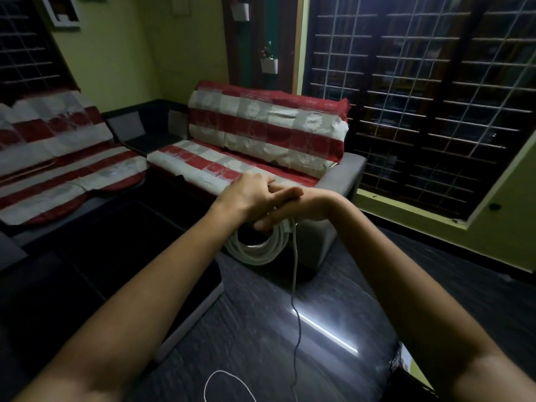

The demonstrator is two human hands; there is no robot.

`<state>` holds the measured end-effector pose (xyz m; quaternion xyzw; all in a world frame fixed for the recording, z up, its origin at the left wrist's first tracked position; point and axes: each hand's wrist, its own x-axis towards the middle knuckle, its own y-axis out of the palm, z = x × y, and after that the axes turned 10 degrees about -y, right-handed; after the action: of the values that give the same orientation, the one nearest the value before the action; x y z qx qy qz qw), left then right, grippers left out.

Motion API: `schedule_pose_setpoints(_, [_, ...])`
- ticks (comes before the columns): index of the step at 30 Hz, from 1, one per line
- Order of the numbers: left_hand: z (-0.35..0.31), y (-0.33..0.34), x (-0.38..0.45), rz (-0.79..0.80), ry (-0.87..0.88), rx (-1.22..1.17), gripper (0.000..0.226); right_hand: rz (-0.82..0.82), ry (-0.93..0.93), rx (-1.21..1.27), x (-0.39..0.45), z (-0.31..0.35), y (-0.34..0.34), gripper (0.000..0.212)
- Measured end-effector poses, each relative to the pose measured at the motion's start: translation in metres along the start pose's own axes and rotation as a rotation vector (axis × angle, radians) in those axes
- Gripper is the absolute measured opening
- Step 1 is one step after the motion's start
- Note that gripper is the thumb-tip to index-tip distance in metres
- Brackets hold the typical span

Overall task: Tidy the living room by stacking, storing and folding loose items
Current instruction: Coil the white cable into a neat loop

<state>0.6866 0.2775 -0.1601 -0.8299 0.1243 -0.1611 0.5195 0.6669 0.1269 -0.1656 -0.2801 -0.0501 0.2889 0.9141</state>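
A white cable coil hangs in front of the sofa, held up by my right hand, whose fingers curl through the top of the loops. My left hand lies crossed over the right one, with its fingers bent across the right wrist. Whether those fingers pinch the cable is hidden. The loose cable end drops from the coil to the dark floor and curls into a loop near the bottom edge.
A sofa with a red and white striped cover stands straight ahead, a second covered sofa on the left. A dark low table sits at lower left. Barred windows fill the right wall.
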Motion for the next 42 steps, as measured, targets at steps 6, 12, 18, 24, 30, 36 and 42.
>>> schedule_pose_setpoints(6, [0.0, -0.024, -0.001, -0.171, 0.04, -0.034, 0.078, 0.06, 0.053, 0.094, -0.013, -0.016, -0.006, 0.096])
schedule_pose_setpoints(12, [0.007, -0.027, 0.002, -0.428, -0.103, -0.662, 0.067, -0.2, -0.242, 0.36, -0.017, -0.042, 0.031, 0.102])
schedule_pose_setpoints(18, [0.004, -0.002, -0.001, -0.625, -0.445, -1.196, 0.053, -0.835, -0.396, 0.666, 0.007, -0.028, 0.091, 0.098])
schedule_pose_setpoints(24, [0.007, 0.043, -0.02, -0.516, -0.679, -1.519, 0.053, -0.966, -0.301, 0.742, 0.01, -0.026, 0.078, 0.028])
schedule_pose_setpoints(30, [0.049, 0.059, -0.024, -0.59, -0.501, -1.202, 0.06, -0.729, -0.146, 0.295, 0.014, -0.033, 0.049, 0.018])
schedule_pose_setpoints(36, [0.03, 0.014, -0.023, -0.251, 0.101, -0.266, 0.093, -0.274, -0.162, -0.309, 0.019, -0.003, 0.033, 0.013])
schedule_pose_setpoints(42, [0.045, 0.036, -0.02, -0.062, 0.049, -0.242, 0.11, -0.127, -0.188, -0.511, 0.016, -0.01, 0.041, 0.019])
